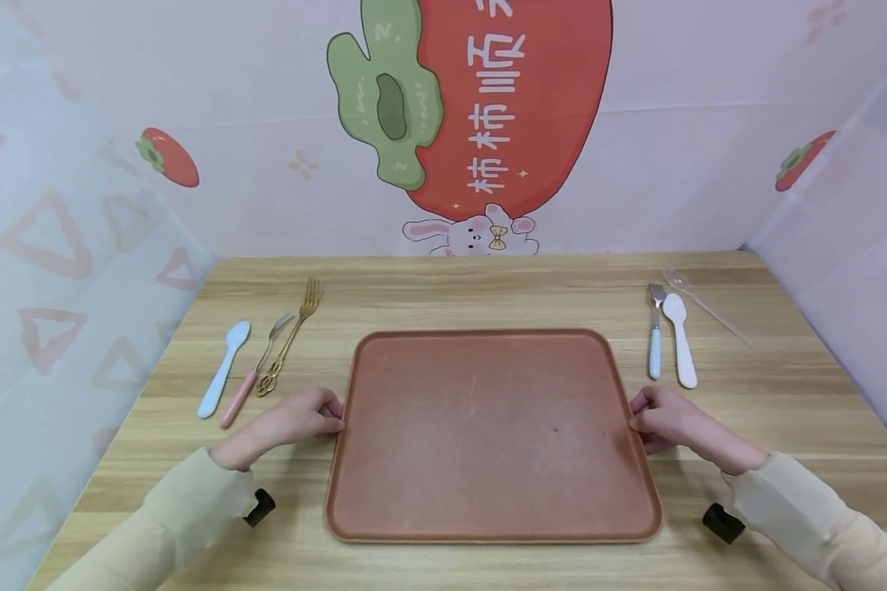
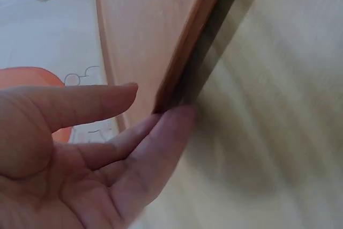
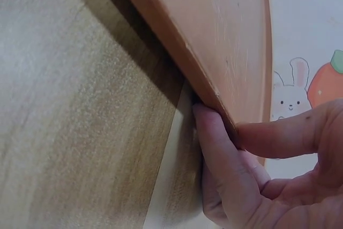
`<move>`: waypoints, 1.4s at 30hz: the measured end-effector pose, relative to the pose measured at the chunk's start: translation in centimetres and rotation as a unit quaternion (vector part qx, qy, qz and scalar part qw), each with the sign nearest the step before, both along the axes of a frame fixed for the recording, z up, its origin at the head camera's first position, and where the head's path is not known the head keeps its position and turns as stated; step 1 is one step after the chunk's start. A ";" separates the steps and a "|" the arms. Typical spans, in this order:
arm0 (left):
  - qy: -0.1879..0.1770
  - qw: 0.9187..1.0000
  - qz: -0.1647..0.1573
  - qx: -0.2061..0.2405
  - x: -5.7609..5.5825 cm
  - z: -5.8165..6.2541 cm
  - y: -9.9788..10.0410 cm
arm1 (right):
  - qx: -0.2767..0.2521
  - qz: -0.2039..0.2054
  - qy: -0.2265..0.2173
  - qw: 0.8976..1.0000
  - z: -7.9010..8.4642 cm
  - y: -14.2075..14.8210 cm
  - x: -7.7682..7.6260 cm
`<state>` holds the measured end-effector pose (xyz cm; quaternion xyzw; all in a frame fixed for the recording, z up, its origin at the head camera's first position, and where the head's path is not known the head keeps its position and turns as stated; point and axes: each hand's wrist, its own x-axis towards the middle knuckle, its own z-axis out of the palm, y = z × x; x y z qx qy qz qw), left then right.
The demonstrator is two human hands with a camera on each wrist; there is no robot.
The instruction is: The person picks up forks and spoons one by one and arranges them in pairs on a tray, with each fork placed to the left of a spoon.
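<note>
A reddish-brown rectangular tray [image 1: 488,435] with a raised rim lies in the middle of the wooden table. My left hand [image 1: 314,417] is at its left edge. In the left wrist view the fingertips [image 2: 179,119] touch the rim from below, while the thumb stands apart from them, over the tray's side. At the opposite edge my right hand [image 1: 665,420] pinches the rim. Its thumb [image 3: 278,137] presses the rim from above in the right wrist view, with the fingers underneath. Nothing lies on the tray.
Left of the tray are a pale blue spoon [image 1: 224,369], a pink-handled fork [image 1: 247,384] and a gold fork [image 1: 290,336]. To the right lie a blue-handled fork [image 1: 654,341], a white spoon [image 1: 682,341] and a clear spoon [image 1: 702,304]. Printed cloth walls [image 1: 266,180] border the table [image 1: 488,287].
</note>
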<state>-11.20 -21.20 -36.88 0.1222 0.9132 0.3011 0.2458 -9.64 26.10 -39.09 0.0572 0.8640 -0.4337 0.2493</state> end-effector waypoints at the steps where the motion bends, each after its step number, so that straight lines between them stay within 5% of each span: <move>1: 0.010 1.000 -0.011 -0.011 -0.2 0.2 0.0 | -0.001 -0.001 -0.001 1.000 0.0 0.0 0.0; 5: 0.055 0.994 -0.076 -0.048 -1.4 1.4 -0.2 | -0.007 -0.005 -0.005 1.000 0.1 0.0 0.0; 10: 0.149 0.974 -0.139 -0.096 -3.6 2.6 -1.0 | -0.005 -0.003 -0.006 1.000 0.0 0.0 0.1; 18: 0.232 0.956 -0.116 -0.136 -6.0 2.6 -2.8 | 0.005 0.004 -0.002 1.000 -0.2 -0.1 0.1; 34: 0.195 0.965 -0.046 -0.167 -9.2 1.3 -5.7 | 0.016 0.010 0.024 1.000 0.0 -0.2 0.3; 42: 0.164 0.971 -0.012 -0.173 -9.8 0.6 -6.7 | 0.018 0.011 0.017 1.000 0.0 -0.1 0.2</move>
